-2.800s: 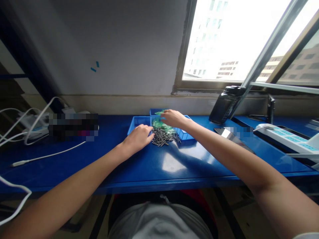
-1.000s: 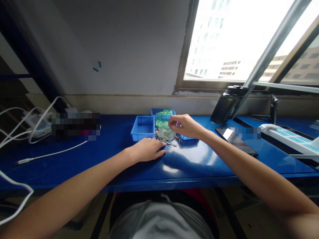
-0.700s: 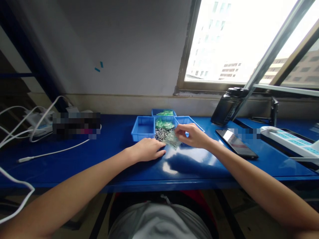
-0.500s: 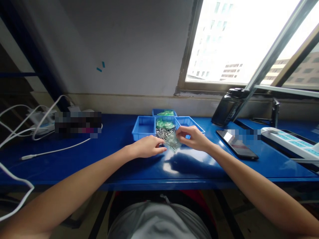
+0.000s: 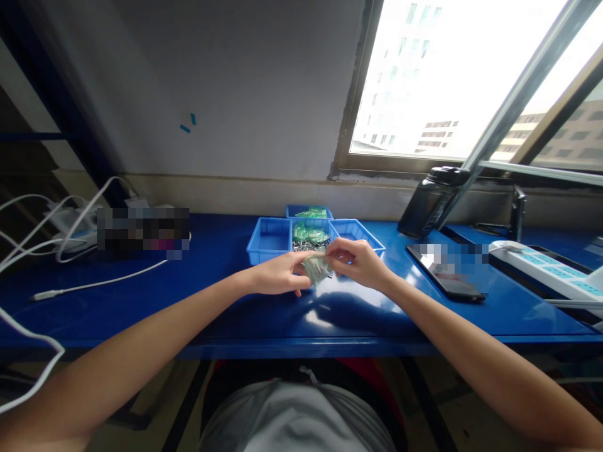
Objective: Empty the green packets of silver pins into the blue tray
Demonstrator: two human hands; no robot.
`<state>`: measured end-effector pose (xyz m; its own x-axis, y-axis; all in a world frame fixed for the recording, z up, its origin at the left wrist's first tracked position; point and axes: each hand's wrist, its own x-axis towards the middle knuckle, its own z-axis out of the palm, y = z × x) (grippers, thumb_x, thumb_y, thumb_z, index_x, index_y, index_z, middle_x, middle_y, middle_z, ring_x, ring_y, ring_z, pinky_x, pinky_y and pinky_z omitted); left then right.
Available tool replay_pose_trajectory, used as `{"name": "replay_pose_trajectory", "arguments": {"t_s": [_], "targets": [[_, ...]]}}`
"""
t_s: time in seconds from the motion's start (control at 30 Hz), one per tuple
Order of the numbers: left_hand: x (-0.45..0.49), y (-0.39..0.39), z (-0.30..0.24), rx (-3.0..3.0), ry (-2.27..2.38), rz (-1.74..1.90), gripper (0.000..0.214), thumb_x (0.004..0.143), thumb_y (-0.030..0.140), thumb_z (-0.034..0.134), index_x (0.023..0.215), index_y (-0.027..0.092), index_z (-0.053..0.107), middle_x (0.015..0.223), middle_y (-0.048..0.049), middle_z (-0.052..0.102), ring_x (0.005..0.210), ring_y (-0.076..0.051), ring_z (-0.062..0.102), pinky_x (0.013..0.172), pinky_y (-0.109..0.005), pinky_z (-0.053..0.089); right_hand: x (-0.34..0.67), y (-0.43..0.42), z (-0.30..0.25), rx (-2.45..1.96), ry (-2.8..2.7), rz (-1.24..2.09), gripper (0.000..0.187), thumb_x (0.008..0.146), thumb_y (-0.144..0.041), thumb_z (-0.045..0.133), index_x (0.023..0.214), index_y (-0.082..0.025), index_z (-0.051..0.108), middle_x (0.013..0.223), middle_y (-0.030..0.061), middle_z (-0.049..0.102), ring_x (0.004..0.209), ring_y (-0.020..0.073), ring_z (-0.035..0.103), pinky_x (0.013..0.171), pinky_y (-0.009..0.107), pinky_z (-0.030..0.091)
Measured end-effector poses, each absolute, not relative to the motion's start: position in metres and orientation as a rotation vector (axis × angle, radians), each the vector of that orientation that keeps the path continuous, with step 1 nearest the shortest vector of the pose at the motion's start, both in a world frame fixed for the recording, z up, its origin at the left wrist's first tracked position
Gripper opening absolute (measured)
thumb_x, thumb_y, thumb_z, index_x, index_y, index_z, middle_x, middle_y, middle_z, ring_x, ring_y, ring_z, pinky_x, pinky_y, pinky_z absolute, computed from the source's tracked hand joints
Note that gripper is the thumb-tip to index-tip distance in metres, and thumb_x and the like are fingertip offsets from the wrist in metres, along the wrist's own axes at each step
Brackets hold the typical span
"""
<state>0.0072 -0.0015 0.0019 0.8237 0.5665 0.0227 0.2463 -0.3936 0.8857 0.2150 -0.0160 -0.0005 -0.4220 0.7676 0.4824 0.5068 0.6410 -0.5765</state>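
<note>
Hanging from the pinching right hand (image 5: 362, 261), a bag (image 5: 317, 269) touches the left hand (image 5: 277, 274), whose grip is unclear.

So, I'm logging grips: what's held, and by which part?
A plastic bag: right hand pinches its upper right edge; left hand is at its left side, grip unclear.

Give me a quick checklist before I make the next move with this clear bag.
1. Right grip holds the clear bag: ok, fingers pinched at its upper right.
2. Left grip holds it too: cannot tell; finger and thumb are at its left side, but contact is unclear.
3. Bag contents: cannot tell, too small and blurred.
4. Loose metal pieces near the hands: ok, just beyond them, in front of the green bags.
5. Phone apart from the right forearm: ok.
</note>
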Motion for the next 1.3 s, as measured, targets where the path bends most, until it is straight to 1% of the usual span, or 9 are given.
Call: {"name": "replay_pose_trajectory", "arguments": {"t_s": [0.2, 0.37, 0.43, 0.53, 0.67, 0.83, 1.03, 1.2, 1.3], "targets": [[0.0088, -0.0022, 0.0013, 1.834, 0.524, 0.382, 0.061, 0.077, 0.029, 0.06, 0.132, 0.022, 0.036, 0.114, -0.0089, 0.054, 0.094, -0.021, 0.058, 0.066, -0.029, 0.053, 0.2142, -0.0164, -0.0039, -0.961, -2.117, 0.56, 0.007, 0.074, -0.02, 0.056, 0.079, -0.015, 0.058, 0.066, 0.0018, 0.064, 0.051, 0.0096, 0.058, 0.046, 0.017, 0.046], [0.0084, -0.0034, 0.0007, 1.873, 0.56, 0.388, 0.063, 0.073, 0.033, 0.066, 0.129, 0.023, 0.039, 0.103, -0.0062, 0.058, 0.081, -0.017, 0.061, 0.066, -0.028, 0.051, 0.2128, -0.0135, -0.0057, -0.979, -2.123, 0.369, 0.004, 0.074, -0.019, 0.055, 0.072, -0.015, 0.056, 0.06, -0.0006, 0.059, 0.05, 0.0073, 0.051, 0.047, 0.017, 0.041], [0.0083, -0.0031, 0.0004, 1.926, 0.605, 0.421, 0.054, 0.074, 0.034, 0.065, 0.122, 0.02, 0.045, 0.094, -0.0044, 0.061, 0.074, -0.015, 0.06, 0.065, -0.027, 0.05, 0.2126, -0.0135, -0.0054, -0.968, -2.153, 0.349, 0.005, 0.075, -0.019, 0.054, 0.072, -0.015, 0.056, 0.058, -0.0017, 0.056, 0.05, 0.0071, 0.049, 0.049, 0.017, 0.04], [0.0083, -0.0018, 0.0003, 1.967, 0.626, 0.448, 0.031, 0.077, 0.034, 0.06, 0.1, 0.014, 0.056, 0.079, -0.0021, 0.06, 0.071, -0.014, 0.06, 0.064, -0.025, 0.048, 0.2136, -0.0142, -0.0046, -0.94, -2.183, 0.397, 0.005, 0.076, -0.019, 0.054, 0.072, -0.015, 0.055, 0.056, -0.0028, 0.052, 0.051, 0.0071, 0.046, 0.051, 0.018, 0.039], [0.0087, -0.0018, 0.0019, 2.002, 0.636, 0.452, 0.018, 0.078, 0.031, 0.056, 0.082, 0.014, 0.054, 0.07, 0.0007, 0.056, 0.066, -0.012, 0.056, 0.061, -0.023, 0.046, 0.216, -0.0145, -0.0041, -0.923, -2.213, 0.541, 0.005, 0.076, -0.018, 0.054, 0.072, -0.014, 0.054, 0.057, -0.0026, 0.051, 0.052, 0.0074, 0.045, 0.05, 0.018, 0.037], [0.0087, -0.0029, 0.0003, 2.036, 0.66, 0.413, 0.014, 0.077, 0.028, 0.055, 0.082, 0.016, 0.05, 0.064, 0.0037, 0.051, 0.059, -0.01, 0.051, 0.056, -0.021, 0.042, 0.2167, -0.0145, -0.0026, -0.913, -2.297, 0.662, 0.009, 0.078, -0.02, 0.055, 0.072, -0.014, 0.054, 0.054, -0.004, 0.047, 0.05, 0.0069, 0.041, 0.049, 0.019, 0.035], [0.0082, -0.003, -0.0052, 2.084, 0.626, 0.395, 0.017, 0.079, 0.03, 0.052, 0.089, 0.017, 0.047, 0.069, 0.0032, 0.051, 0.059, -0.01, 0.049, 0.054, -0.021, 0.038, 0.2156, -0.0159, -0.0005, -0.933, -2.413, 0.666, 0.026, 0.083, -0.037, 0.054, 0.072, -0.013, 0.054, 0.054, -0.0043, 0.047, 0.05, 0.0062, 0.04, 0.046, 0.018, 0.03], [0.0076, -0.0039, -0.0041, 2.123, 0.663, 0.368, 0.02, 0.079, 0.032, 0.054, 0.091, 0.017, 0.047, 0.072, 0.0022, 0.054, 0.062, -0.011, 0.051, 0.057, -0.022, 0.038, 0.2156, -0.0154, -0.0032, -0.907, -2.485, 0.595, 0.028, 0.084, -0.037, 0.053, 0.077, -0.011, 0.062, 0.053, -0.0033, 0.049, 0.048, 0.0058, 0.039, 0.045, 0.018, 0.029], [0.0079, -0.0034, -0.0034, 2.13, 0.676, 0.367, 0.022, 0.077, 0.033, 0.057, 0.09, 0.017, 0.047, 0.07, 0.003, 0.053, 0.061, -0.011, 0.051, 0.057, -0.022, 0.038, 0.215, -0.0152, -0.0062, -0.884, -2.47, 0.527, 0.028, 0.083, -0.035, 0.053, 0.073, -0.011, 0.063, 0.051, -0.0035, 0.048, 0.047, 0.0055, 0.036, 0.044, 0.018, 0.029]]}}
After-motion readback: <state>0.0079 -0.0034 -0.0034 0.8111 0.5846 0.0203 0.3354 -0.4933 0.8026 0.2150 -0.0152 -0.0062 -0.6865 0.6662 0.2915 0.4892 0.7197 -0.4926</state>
